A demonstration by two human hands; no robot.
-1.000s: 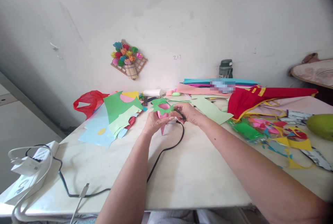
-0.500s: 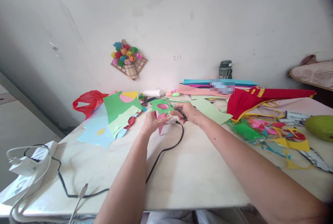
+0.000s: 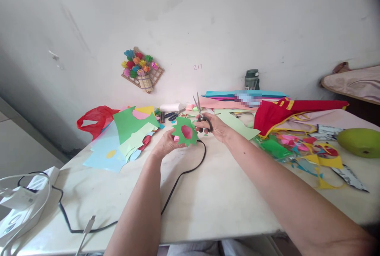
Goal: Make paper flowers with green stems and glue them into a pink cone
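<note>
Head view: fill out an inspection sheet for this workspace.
Surface: pale tabletop.
Work items: spiky green paper cutout, pink showing in its hole; black-handled scissors, blades apart.
Clutter: coloured paper sheets left, paper scraps right, red plastic bag, green fruit.
Grips: left hand holds the cutout; right hand holds the scissors.
Cables: black cable across the tabletop; power strip at left.
Surroundings: wall with paper-flower decoration; dark green bottle.

Handwritten on the pale wall (image 3: pixel 166 22) is 217 (image 3: pixel 197 67), the 2 possibly a Z.
</note>
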